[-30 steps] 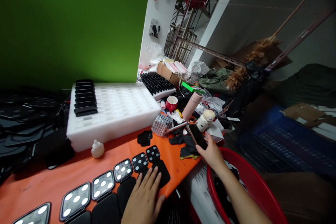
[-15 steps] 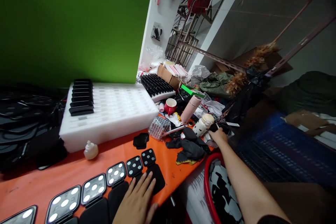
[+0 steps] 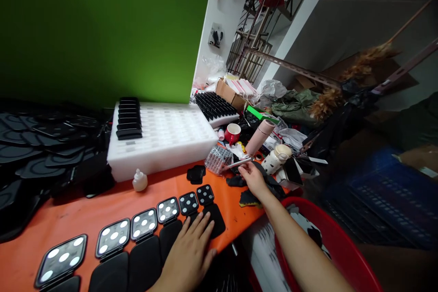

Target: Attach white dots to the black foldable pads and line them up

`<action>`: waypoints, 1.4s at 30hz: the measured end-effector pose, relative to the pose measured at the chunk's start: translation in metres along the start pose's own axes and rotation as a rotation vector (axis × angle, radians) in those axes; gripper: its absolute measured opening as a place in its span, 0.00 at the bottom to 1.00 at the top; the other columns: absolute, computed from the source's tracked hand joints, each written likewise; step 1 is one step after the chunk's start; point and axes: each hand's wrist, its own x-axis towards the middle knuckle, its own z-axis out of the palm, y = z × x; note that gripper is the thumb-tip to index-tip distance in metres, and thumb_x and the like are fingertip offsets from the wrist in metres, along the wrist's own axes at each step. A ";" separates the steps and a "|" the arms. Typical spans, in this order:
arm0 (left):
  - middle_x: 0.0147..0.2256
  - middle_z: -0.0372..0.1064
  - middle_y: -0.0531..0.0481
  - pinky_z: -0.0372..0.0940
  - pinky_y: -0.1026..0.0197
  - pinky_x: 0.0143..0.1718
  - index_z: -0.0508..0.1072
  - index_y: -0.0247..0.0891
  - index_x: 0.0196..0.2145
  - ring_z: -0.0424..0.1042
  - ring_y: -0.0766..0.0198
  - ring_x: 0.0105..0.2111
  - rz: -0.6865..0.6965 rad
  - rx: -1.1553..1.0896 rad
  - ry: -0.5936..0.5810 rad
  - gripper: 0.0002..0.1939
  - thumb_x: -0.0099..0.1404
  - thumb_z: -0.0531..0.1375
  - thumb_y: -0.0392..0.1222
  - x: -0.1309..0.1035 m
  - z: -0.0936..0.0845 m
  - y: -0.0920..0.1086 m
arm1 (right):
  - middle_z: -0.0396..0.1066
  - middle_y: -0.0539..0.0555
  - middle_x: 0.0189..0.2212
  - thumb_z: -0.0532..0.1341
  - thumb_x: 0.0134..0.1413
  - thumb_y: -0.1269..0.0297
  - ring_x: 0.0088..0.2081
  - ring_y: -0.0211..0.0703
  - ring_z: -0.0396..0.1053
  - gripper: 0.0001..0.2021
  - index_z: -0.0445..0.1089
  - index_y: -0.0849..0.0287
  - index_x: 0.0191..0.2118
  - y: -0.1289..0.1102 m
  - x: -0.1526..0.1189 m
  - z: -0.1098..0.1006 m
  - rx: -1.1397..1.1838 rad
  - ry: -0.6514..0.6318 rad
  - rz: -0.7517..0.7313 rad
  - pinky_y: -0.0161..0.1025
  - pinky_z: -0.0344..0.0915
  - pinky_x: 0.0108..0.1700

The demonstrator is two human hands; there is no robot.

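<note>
My left hand [image 3: 191, 246] lies flat with fingers spread on the black flaps of the cases nearest the table's right edge. Several black hinged cases stand open in a row; their far halves, such as this lid [image 3: 112, 237], carry white round dots. My right hand [image 3: 252, 179] is over dark grey gloves [image 3: 248, 197], fingers bent together by the end of a thin light-coloured bar [image 3: 239, 163]. Whatever lies between those fingers is too small to make out. A small open box [image 3: 289, 174] with a black inside stands right of this hand.
Behind the cases sit a white foam block [image 3: 164, 146] holding black pieces and a small squeeze bottle [image 3: 140, 180]. A red mug [image 3: 233, 133], pink flask [image 3: 260, 138] and cream bottle [image 3: 276, 159] crowd the right. A red tub [image 3: 328, 237] stands below the table edge.
My right hand has left the small box and moved left, over the gloves. My left hand stays on the black flaps. The whole view has shifted, with more of the red tub showing.
</note>
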 end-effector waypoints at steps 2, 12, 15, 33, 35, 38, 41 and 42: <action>0.61 0.43 0.51 0.50 0.41 0.56 0.47 0.48 0.60 0.48 0.53 0.59 -0.013 -0.030 -0.020 0.27 0.65 0.45 0.52 0.000 -0.003 0.001 | 0.72 0.55 0.33 0.52 0.51 0.52 0.32 0.44 0.69 0.20 0.68 0.60 0.43 -0.013 0.015 0.010 0.029 -0.050 -0.038 0.38 0.64 0.33; 0.61 0.43 0.49 0.44 0.41 0.58 0.49 0.46 0.60 0.45 0.54 0.60 -0.049 -0.155 -0.034 0.28 0.64 0.48 0.51 -0.002 -0.009 0.005 | 0.65 0.50 0.19 0.58 0.45 0.50 0.24 0.41 0.63 0.16 0.67 0.60 0.23 -0.030 0.038 0.005 0.139 -0.264 0.013 0.36 0.59 0.28; 0.61 0.43 0.48 0.43 0.41 0.58 0.49 0.46 0.59 0.45 0.53 0.60 -0.050 -0.168 -0.039 0.28 0.64 0.48 0.51 -0.002 -0.009 0.005 | 0.60 0.48 0.16 0.56 0.46 0.46 0.18 0.35 0.57 0.19 0.62 0.59 0.22 -0.028 0.039 0.011 0.235 -0.310 0.137 0.33 0.54 0.21; 0.61 0.46 0.48 0.44 0.42 0.58 0.53 0.45 0.58 0.46 0.53 0.60 -0.042 -0.161 -0.010 0.26 0.64 0.49 0.50 -0.001 -0.009 0.004 | 0.58 0.48 0.19 0.52 0.51 0.45 0.20 0.33 0.57 0.19 0.55 0.57 0.24 -0.031 -0.024 0.010 0.682 -0.346 0.397 0.32 0.58 0.23; 0.61 0.46 0.47 0.45 0.42 0.58 0.53 0.45 0.58 0.47 0.53 0.59 -0.035 -0.150 -0.001 0.26 0.63 0.49 0.51 -0.002 -0.007 0.004 | 0.59 0.48 0.20 0.49 0.52 0.46 0.20 0.34 0.58 0.19 0.57 0.58 0.26 -0.028 -0.032 0.017 0.645 -0.322 0.383 0.33 0.58 0.24; 0.61 0.46 0.48 0.45 0.42 0.58 0.53 0.45 0.58 0.47 0.53 0.59 -0.034 -0.135 0.013 0.26 0.63 0.49 0.51 -0.003 -0.006 0.004 | 0.61 0.50 0.22 0.52 0.51 0.52 0.22 0.36 0.60 0.14 0.62 0.59 0.33 -0.026 -0.026 0.026 0.533 -0.291 0.354 0.34 0.60 0.25; 0.60 0.46 0.49 0.46 0.42 0.58 0.52 0.46 0.58 0.47 0.54 0.59 -0.033 -0.134 0.017 0.26 0.63 0.49 0.50 -0.004 -0.008 0.005 | 0.64 0.49 0.24 0.56 0.47 0.59 0.23 0.38 0.62 0.16 0.62 0.57 0.43 -0.027 -0.004 0.027 0.356 -0.199 0.314 0.36 0.60 0.26; 0.60 0.46 0.49 0.46 0.42 0.58 0.52 0.46 0.58 0.47 0.54 0.59 -0.031 -0.136 0.014 0.26 0.64 0.49 0.50 -0.004 -0.008 0.005 | 0.64 0.49 0.25 0.57 0.45 0.61 0.24 0.40 0.63 0.18 0.61 0.56 0.45 -0.028 0.005 0.026 0.292 -0.155 0.293 0.36 0.60 0.27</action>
